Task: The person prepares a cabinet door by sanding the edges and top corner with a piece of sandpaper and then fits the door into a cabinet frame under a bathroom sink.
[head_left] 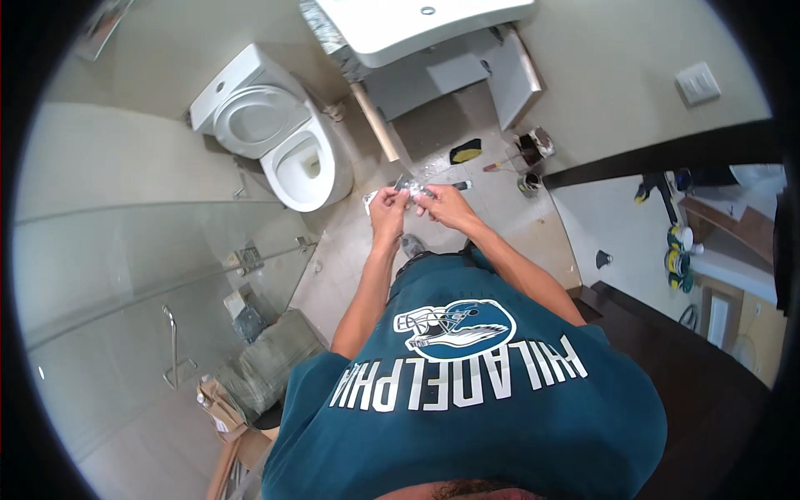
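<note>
Both my hands are raised in front of me at the middle of the view, fingers bent in toward each other. Between their fingertips is a small, shiny, see-through thing (413, 191), perhaps plastic; its exact kind is too small to make out. My left hand (387, 212) pinches it from the left. From the right, my right hand (445, 206) grips it with thumb and fingers together. A dark-ended slim object (464, 185) shows on the floor just beyond my right hand. Farther off lies a black and yellow object (466, 151).
A white toilet (321, 187) with its lid raised stands at the left. Ahead, a white sink (433, 37) tops a cabinet with its door (512, 79) swung out. Cans (529, 184) and a red-handled brush (500, 165) sit near the doorway. Glass panels (150, 267) line the left side.
</note>
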A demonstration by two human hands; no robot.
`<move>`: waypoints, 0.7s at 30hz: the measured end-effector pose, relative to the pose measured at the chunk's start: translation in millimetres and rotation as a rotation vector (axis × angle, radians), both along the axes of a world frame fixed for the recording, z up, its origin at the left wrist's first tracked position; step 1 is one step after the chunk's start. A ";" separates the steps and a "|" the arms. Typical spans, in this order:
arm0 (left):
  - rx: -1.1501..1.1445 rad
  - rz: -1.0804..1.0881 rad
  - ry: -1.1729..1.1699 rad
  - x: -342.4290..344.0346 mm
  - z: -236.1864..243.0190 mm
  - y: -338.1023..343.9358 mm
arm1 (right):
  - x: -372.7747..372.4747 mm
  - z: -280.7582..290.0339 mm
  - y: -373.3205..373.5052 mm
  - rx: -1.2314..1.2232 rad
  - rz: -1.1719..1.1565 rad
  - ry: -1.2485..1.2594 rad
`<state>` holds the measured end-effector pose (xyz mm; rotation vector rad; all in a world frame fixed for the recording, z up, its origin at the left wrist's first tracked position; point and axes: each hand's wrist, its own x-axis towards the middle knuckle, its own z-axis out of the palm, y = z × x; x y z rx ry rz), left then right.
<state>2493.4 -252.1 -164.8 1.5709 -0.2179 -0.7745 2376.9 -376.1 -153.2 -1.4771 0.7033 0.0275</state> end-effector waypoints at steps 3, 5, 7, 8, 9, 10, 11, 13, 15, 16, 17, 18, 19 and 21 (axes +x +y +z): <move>0.112 -0.144 0.115 -26.0 3.3 -1.0 | -29.2 -16.4 -25.7 0.183 0.110 -0.005; 0.108 -0.164 0.020 -45.3 -7.4 -2.1 | -53.6 -23.2 -31.3 0.197 0.187 -0.052; 0.126 -0.208 -0.197 -67.7 -19.0 -12.2 | -71.8 -29.5 -33.4 0.014 0.140 -0.007; 0.155 -0.216 -0.268 -75.6 -26.6 -20.7 | -78.3 -28.1 -36.5 -0.120 0.110 0.045; 0.188 -0.200 -0.269 -84.6 -35.0 -29.3 | -82.9 -29.2 -38.3 -0.254 0.082 0.100; 0.210 -0.183 -0.273 -94.1 -35.7 -45.5 | -86.4 -33.8 -42.1 -0.222 -0.027 0.105; 0.233 -0.166 -0.278 -102.8 -39.6 -58.7 | -92.5 -43.0 -45.5 -0.243 -0.048 0.133; 0.142 -0.188 -0.132 -112.1 -72.2 -72.1 | -106.5 -71.8 -52.2 -0.286 -0.089 0.188; 0.126 -0.249 0.066 -113.4 -106.0 -86.4 | -125.4 -102.7 -64.4 -0.012 -0.141 0.108; 0.091 -0.301 0.145 -114.5 -109.1 -98.1 | -133.0 -123.5 -74.1 0.118 -0.167 0.061; 0.099 -0.378 0.097 -112.6 -137.3 -110.9 | -137.5 -148.2 -84.6 0.234 -0.183 0.057; 0.107 -0.453 0.049 -110.6 -166.9 -124.3 | -142.5 -173.4 -93.7 0.350 -0.197 0.054; 0.123 -0.532 0.008 -112.2 -201.3 -133.2 | -150.3 -203.9 -99.6 0.474 -0.217 0.059; 0.064 -0.490 0.094 -114.8 -284.4 -156.3 | -155.7 -280.0 -119.7 0.404 -0.323 0.037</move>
